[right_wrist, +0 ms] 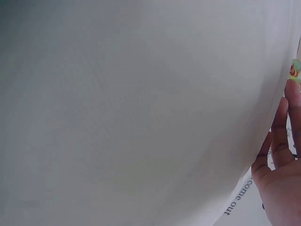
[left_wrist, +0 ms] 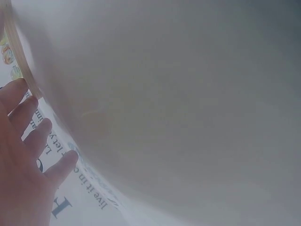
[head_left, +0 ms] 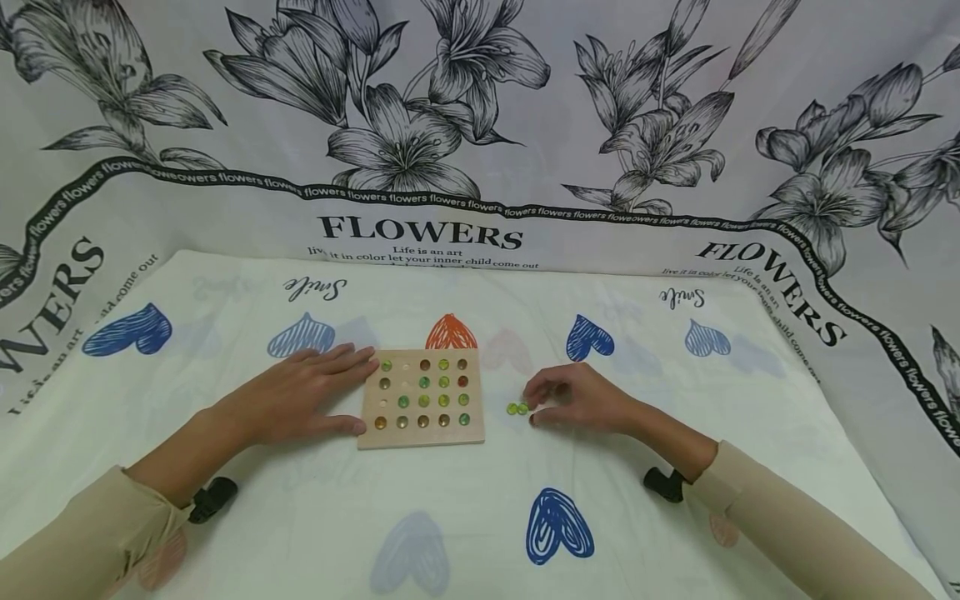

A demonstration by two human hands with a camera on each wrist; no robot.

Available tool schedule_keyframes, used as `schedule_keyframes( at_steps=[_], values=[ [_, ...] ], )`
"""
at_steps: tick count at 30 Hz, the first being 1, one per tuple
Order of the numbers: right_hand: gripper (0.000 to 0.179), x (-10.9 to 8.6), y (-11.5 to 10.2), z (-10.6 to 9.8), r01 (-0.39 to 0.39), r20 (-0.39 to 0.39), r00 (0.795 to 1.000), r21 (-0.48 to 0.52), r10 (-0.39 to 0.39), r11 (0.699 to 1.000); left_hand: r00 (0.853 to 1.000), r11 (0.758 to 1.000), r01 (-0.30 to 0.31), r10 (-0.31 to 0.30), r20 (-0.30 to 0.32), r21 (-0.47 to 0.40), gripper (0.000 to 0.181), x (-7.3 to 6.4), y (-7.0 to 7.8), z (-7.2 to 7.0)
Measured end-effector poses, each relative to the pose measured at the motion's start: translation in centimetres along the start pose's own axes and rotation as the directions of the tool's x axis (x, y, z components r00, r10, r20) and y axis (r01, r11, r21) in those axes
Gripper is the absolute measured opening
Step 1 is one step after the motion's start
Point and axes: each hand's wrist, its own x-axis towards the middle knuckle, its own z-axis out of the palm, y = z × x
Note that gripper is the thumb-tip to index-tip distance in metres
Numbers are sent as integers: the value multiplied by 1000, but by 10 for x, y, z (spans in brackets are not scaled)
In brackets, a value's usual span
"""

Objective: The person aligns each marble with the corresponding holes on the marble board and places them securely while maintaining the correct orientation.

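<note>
Head view: wooden board flat near the middle of a white heart-printed cloth, set with rows of green, yellow-green and brown glass beads; a few spots in the grid pale, too small to tell as bare holes or clear beads. Left hand at the board's left side: rests with fingers stretched out, tips at the upper left corner, thumb well apart at the lower left. Right hand to the right of the board: curves fingers loosely, with a gap between fingertips and thumb. Just beside those tips, two yellow-green beads, side by side on the cloth; impossible to tell about contact. Red heart print partly hidden by the board's far edge. Behind, a flower-printed backdrop with black lettering. Beige sleeves on both arms, a black device at each wrist.
</note>
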Motion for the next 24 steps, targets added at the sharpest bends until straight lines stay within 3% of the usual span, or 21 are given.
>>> schedule_keyframes(
  at_steps=[9, 24],
  values=[
    [34, -1, -2, 2, -27, 21, 999, -9, 27, 1000, 1000, 1000, -8, 8, -8, 2, 87, 0, 1, -1],
    [37, 0, -3, 1, 13, 16, 1000, -46, -12, 999, 1000, 1000, -2, 2, 1, -6, 87, 0, 1, -2]
  ],
)
